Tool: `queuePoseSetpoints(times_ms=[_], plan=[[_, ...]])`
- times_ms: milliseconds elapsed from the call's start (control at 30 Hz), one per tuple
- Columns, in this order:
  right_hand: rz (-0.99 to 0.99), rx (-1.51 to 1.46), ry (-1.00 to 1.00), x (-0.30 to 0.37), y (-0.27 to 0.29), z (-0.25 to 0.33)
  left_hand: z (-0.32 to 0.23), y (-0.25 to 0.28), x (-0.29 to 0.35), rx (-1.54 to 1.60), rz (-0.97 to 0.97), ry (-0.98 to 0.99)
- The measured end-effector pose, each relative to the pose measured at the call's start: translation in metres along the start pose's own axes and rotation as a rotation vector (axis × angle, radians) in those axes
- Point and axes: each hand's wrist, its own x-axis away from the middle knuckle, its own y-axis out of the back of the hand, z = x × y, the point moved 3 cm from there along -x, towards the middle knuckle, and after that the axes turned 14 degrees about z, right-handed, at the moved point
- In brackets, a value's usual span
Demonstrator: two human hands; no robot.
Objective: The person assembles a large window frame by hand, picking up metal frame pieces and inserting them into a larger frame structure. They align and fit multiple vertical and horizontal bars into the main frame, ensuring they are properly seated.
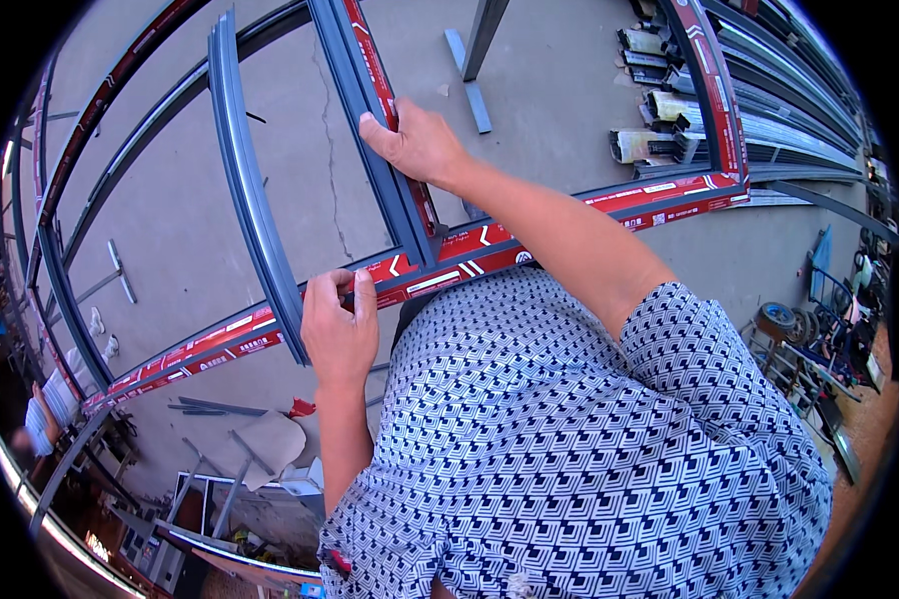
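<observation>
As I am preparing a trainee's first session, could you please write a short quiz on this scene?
1. Which hand grasps the red-edged grey crossbar?
2. True or false: the crossbar's near end meets the red-covered rail in front of the person's patterned shirt.
3. Choose one. The long metal bars at the picture's upper right are: (a) standing upright, well apart; (b) lying together in a stack; (c) bent into rings.

Key: 1. The right hand. 2. True. 3. b.
</observation>
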Motion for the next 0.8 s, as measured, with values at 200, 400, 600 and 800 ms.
queuePoseSetpoints(times_ms=[200,400,600,800], plan=[[0.024,0.012,0.022,0.000,0.005,-0.003,-0.010,-0.007,-0.006,-0.006,0.013,-0.025],[0.017,0.044,-0.038,-0.002,0.001,-0.005,-0.010,-0.015,-0.008,0.022,0.025,-0.014],[-0.005,0.113,-0.057,-0.003,0.000,-0.004,-0.016,-0.021,-0.014,-0.039,0.045,-0.023],[-0.013,0.115,-0.061,-0.001,0.000,-0.003,-0.029,-0.032,-0.037,0.072,0.182,0.042]])
